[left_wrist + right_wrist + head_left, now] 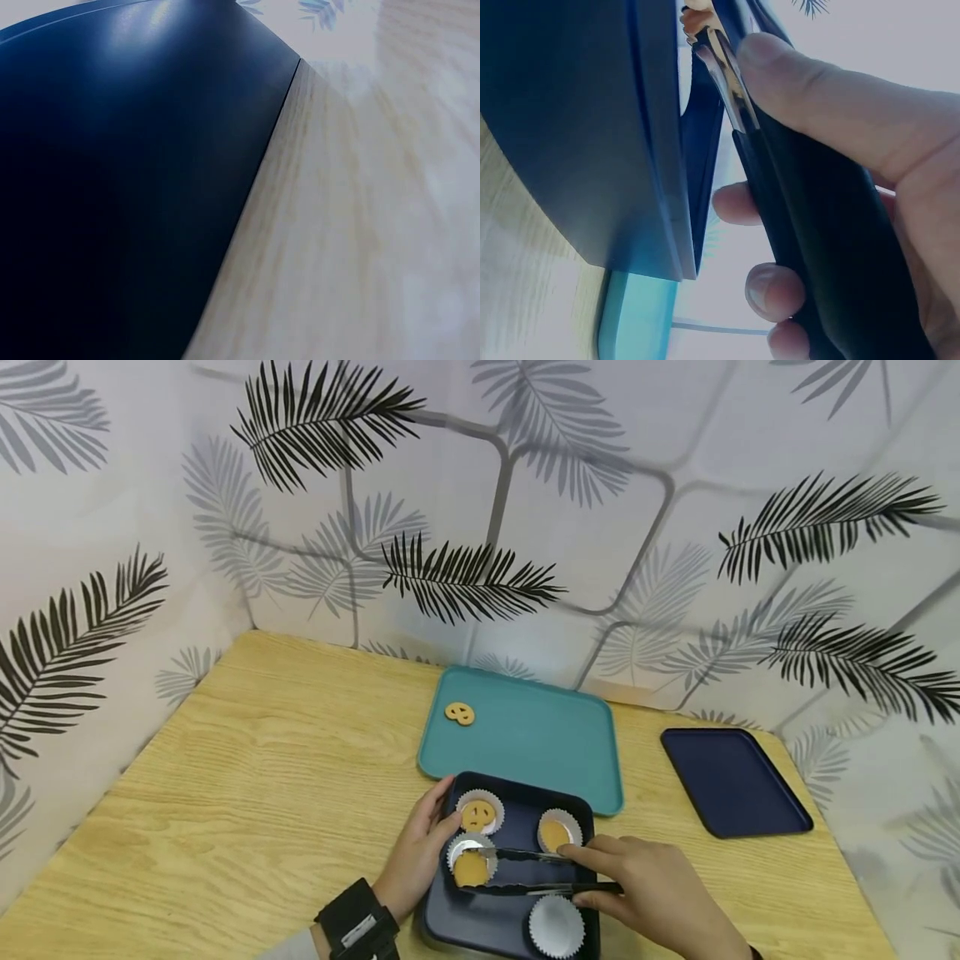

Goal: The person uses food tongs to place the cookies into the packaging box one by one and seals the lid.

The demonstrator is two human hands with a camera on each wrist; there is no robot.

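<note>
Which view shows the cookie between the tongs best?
The head view: it shows the cookie from above, between the tips of the tongs. The right wrist view catches only a small part at its top edge; the left wrist view doesn't show it.

Pan (476,920) sits at lower centre of frame; teal-free note: tray (536,735) lies behind it, second tray (738,785) at right. Pretzel cookie (460,714) is on first tray's upper left. Pan holds four paper cups (557,927): upper left, upper right, left middle, lower right. Tongs (540,888) extend over pan.
</note>
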